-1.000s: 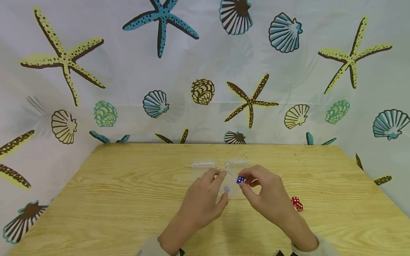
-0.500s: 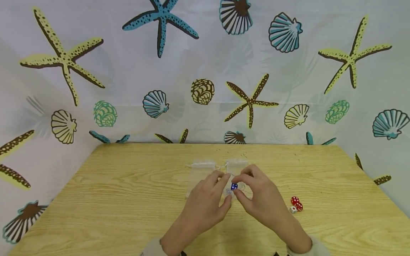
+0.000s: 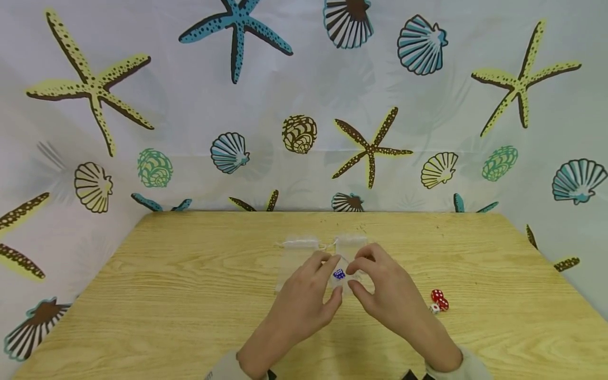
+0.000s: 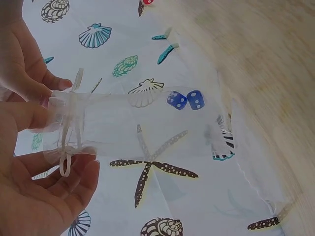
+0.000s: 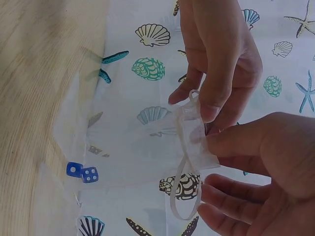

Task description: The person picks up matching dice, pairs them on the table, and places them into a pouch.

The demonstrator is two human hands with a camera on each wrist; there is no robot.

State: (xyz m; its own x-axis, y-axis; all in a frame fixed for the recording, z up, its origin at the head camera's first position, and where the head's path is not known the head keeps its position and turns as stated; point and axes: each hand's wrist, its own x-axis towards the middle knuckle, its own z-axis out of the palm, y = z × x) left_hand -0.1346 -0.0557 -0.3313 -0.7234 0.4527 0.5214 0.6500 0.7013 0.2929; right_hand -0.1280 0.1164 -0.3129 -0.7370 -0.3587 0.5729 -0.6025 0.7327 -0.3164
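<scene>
Behind the counter and along both sides we see a white cloth [image 3: 285, 95] printed with blue, yellow and brown starfish and shells, its lower border meeting the back edge of the pale yellow, wood-grained counter [image 3: 180, 295]. Near the middle of that back edge we find two flat, translucent plastic pouches, side by side: the left one [image 3: 301, 243] and the right one [image 3: 351, 241], each with its top end nearest the cloth, and both partly hidden by the hands.

In front of them, over the middle of the counter, we see a person's left hand [image 3: 304, 293] gripping the mouth of another clear, soft plastic pouch [image 4: 118, 125], which hangs downward with a thin white drawstring [image 4: 65, 164] looped at its neck. Two small blue cube dice with white pips, one [image 4: 176, 100] and its neighbour [image 4: 195, 100], show through the film at the pouch's lower end, just beside each other. The right hand [image 3: 391, 290] is at the mouth too, thumb and index finger parted with nothing pinched between their tips; we cannot tell how firmly it touches the film.

Toward the counter's right edge we see a cluster: two red dice with white pips, the farther one [image 3: 437, 295] and the nearer one [image 3: 443, 304], with a white die [image 3: 434, 308] close against them. Pale sleeves [image 3: 463, 365] end at both wrists by the front edge
</scene>
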